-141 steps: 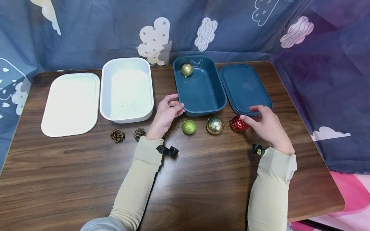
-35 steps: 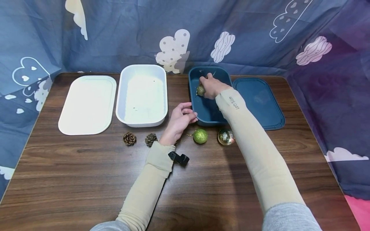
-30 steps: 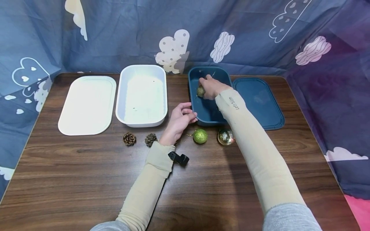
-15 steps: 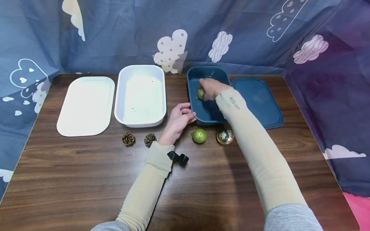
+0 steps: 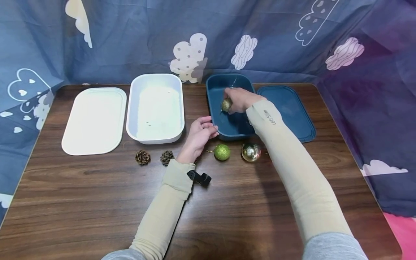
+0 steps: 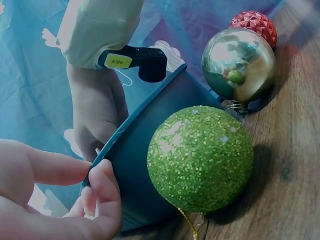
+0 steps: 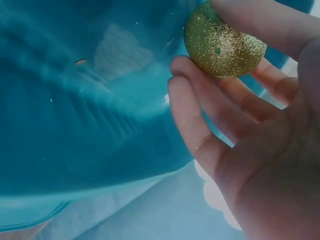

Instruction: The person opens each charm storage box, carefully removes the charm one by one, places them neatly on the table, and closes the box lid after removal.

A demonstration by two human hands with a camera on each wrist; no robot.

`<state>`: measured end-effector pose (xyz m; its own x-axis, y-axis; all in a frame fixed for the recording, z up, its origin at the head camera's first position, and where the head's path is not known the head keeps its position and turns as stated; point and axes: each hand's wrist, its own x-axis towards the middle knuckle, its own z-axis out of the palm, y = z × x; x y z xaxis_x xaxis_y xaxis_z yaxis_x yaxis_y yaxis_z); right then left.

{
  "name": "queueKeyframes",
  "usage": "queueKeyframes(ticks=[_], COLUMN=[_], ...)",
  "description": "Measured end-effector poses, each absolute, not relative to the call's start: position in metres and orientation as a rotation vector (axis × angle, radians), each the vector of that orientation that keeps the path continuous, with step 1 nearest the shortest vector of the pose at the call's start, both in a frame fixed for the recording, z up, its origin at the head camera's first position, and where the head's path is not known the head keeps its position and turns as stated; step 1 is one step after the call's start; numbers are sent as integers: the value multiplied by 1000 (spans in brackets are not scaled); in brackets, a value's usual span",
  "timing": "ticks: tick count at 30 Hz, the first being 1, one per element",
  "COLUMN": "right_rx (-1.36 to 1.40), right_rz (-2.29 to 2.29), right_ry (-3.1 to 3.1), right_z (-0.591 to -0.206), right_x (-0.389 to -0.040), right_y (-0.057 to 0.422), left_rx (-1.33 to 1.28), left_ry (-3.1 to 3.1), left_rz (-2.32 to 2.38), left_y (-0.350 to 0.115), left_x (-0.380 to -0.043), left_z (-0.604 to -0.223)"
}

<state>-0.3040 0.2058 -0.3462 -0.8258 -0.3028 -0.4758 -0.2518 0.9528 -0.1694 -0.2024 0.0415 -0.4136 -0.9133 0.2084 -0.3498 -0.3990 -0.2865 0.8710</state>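
Observation:
My right hand (image 5: 239, 99) is inside the blue plastic box (image 5: 224, 131), holding a gold glitter bauble (image 5: 226, 104). In the right wrist view, the thumb and fingers are around that bauble (image 7: 225, 45). My left hand (image 5: 198, 139) pinches the box's near-left rim between thumb and fingers, as the left wrist view shows. Just in front of the box, a green glitter bauble (image 5: 222, 152) and a shiny gold bauble (image 5: 251, 152) lie on the table. A red textured bauble (image 6: 255, 27) shows behind the shiny one in the left wrist view; my right arm hides most of it from the head view.
A white box (image 5: 156, 137) stands left of the blue one, with a white lid (image 5: 94, 122) beside it. The blue lid (image 5: 292, 112) lies on the right, partly under my right forearm. Two pinecones (image 5: 142, 157) sit before the white box. A patterned curtain (image 5: 130, 39) hangs behind the table.
My right hand has moved from beside the red bauble into the blue box and taken hold of the gold glitter bauble that lay there. My left hand has stayed at the rim.

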Motion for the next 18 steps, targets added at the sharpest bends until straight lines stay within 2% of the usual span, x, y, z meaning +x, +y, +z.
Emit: queueKeyframes(ticks=[18], right_rx=[-418], right_rz=[-189], right_ry=[2629], right_z=[-323], right_x=[-285], right_y=[224], left_rx=[-210], left_ry=[1584], left_rz=[2237], left_y=[40], left_x=[-201], left_z=[-414])
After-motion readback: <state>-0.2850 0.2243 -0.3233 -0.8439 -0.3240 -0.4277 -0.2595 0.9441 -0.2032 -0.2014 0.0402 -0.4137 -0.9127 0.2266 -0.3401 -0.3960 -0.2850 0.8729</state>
